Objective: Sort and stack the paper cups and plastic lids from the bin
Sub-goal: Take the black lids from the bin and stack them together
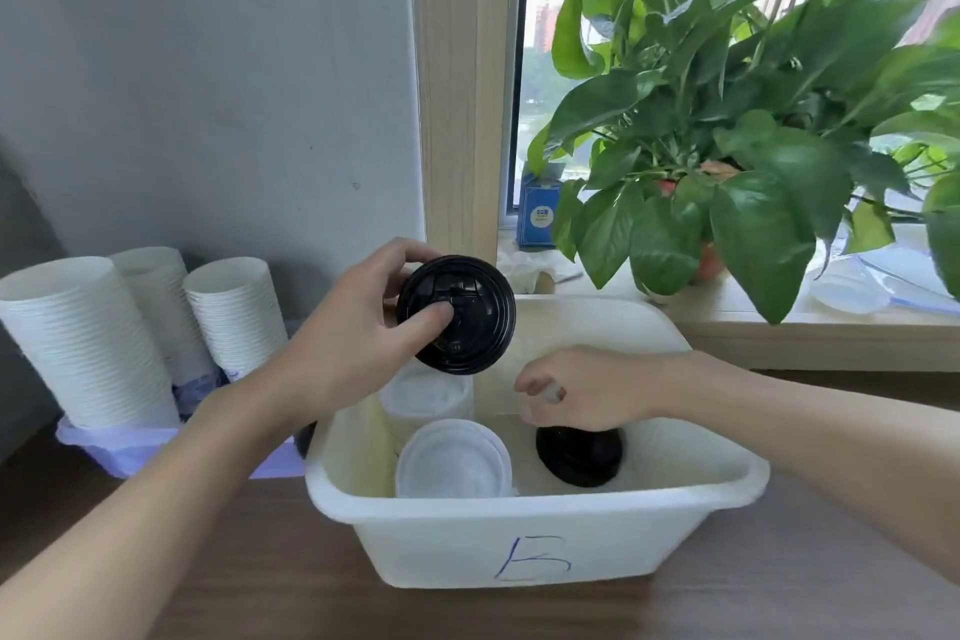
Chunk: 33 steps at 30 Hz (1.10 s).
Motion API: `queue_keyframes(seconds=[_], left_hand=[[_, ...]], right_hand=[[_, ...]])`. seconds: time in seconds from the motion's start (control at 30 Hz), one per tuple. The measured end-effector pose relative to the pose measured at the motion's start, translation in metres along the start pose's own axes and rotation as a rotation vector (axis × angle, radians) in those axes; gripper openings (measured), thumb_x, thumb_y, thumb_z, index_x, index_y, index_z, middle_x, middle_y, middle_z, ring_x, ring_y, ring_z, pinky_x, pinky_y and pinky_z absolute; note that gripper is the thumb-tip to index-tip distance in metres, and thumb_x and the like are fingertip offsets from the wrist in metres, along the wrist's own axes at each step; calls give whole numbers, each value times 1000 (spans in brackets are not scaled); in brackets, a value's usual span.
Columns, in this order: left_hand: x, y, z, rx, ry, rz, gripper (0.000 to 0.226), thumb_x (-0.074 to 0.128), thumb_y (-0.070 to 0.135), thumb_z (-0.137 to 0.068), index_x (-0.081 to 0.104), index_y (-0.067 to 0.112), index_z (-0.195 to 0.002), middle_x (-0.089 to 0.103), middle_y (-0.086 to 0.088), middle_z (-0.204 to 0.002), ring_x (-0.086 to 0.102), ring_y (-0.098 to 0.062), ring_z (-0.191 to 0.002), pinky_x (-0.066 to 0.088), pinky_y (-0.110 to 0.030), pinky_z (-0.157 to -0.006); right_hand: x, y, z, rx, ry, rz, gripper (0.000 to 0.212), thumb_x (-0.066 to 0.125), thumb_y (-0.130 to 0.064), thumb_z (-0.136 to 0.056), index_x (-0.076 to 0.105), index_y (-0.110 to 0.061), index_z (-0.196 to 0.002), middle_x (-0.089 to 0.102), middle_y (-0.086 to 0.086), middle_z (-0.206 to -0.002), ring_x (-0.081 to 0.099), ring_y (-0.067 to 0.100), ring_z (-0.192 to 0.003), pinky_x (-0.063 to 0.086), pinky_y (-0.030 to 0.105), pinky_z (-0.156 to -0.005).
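Lids and cups are being taken out of the white bin point(519, 509), which sits on the brown bench point(260, 561) with a blue mark on its front. The person looks to be at the lid-picking step. The left hand point(358, 327) is up over the far left corner of the bin and grips a black lid point(467, 322), thumb pressed on its face and fingers curled behind its edge. The right hand point(587, 390) is down inside the bin with curled fingers, just above a second black lid point(579, 457) on the bottom. I cannot tell if it is touching that lid or holding something. Next, I think, the right hand needs to pinch that lid by its rim and fit it onto the one held up, so both face the same way. A white lid point(454, 457) and another white piece behind it wait in the bin too. Tall paper cup stacks point(88, 343) lean against the wall at the left, well apart from the bin. A leafy plant point(727, 120) stands by the window.
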<state>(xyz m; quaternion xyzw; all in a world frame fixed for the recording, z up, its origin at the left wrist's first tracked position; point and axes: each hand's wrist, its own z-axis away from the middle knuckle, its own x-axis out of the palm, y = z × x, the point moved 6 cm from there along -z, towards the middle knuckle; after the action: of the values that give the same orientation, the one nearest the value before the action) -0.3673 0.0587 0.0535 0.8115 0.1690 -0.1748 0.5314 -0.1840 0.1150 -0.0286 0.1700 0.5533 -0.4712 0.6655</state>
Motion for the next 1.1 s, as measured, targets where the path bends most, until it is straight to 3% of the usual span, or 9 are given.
queue_keyframes(seconds=[0.17,0.37,0.53,0.63,0.77,0.87,0.97,1.1], left_hand=[[8,-11,-2,10,-15,69,29,67,7,-91,60,29,-109,75,9,-92,72,-9,-85,54,-17,-75],[8,-15,-1,20,-10,73,29,68,10,-90,60,32,-108,75,9,-91,72,-9,-85,55,-18,-78],[8,-14,1,13,-14,50,30,68,10,-91,60,34,-107,74,6,-93,71,-9,-85,54,-17,-76],[6,-14,1,12,-5,33,29,69,13,-91,60,34,-107,74,4,-93,72,-11,-83,56,-20,-76],[5,-13,1,2,9,32,28,68,10,-91,61,28,-111,74,3,-93,71,-13,-82,58,-26,-78],[2,-9,2,-5,30,52,28,68,7,-92,61,25,-113,74,2,-95,71,-13,-87,59,-29,-81],[-1,-3,6,-49,85,107,26,68,9,-93,62,26,-112,75,2,-94,72,-10,-89,56,-21,-77],[3,6,14,-174,141,292,23,67,19,-94,65,15,-116,76,-7,-100,74,-23,-93,61,-37,-79]], right_hand=[[15,15,-10,10,-58,24,58,67,-37,-86,47,-21,-138,51,-6,-138,49,14,-125,40,30,-105],[24,17,-18,3,-112,143,67,81,-42,-68,53,-28,-127,57,-10,-124,55,17,-109,50,35,-92],[21,17,-17,-23,-70,133,66,83,-42,-66,55,-28,-124,57,-11,-117,55,15,-100,50,24,-73],[12,6,-16,-93,26,10,64,86,-38,-65,57,-24,-121,51,-16,-107,51,8,-102,45,24,-86],[-4,-5,-5,-145,175,-98,71,84,-35,-68,55,-23,-132,50,-18,-117,46,-3,-107,35,12,-91],[-16,-8,11,-169,266,-163,66,82,-36,-71,56,-28,-131,56,-18,-126,51,-2,-112,39,15,-96],[-36,-12,33,-166,458,-157,60,79,-38,-72,57,-35,-128,57,-21,-116,51,-5,-102,38,6,-85],[-64,-20,71,-238,800,-357,57,83,-28,-70,61,-28,-123,55,-18,-116,53,5,-110,44,24,-95]])
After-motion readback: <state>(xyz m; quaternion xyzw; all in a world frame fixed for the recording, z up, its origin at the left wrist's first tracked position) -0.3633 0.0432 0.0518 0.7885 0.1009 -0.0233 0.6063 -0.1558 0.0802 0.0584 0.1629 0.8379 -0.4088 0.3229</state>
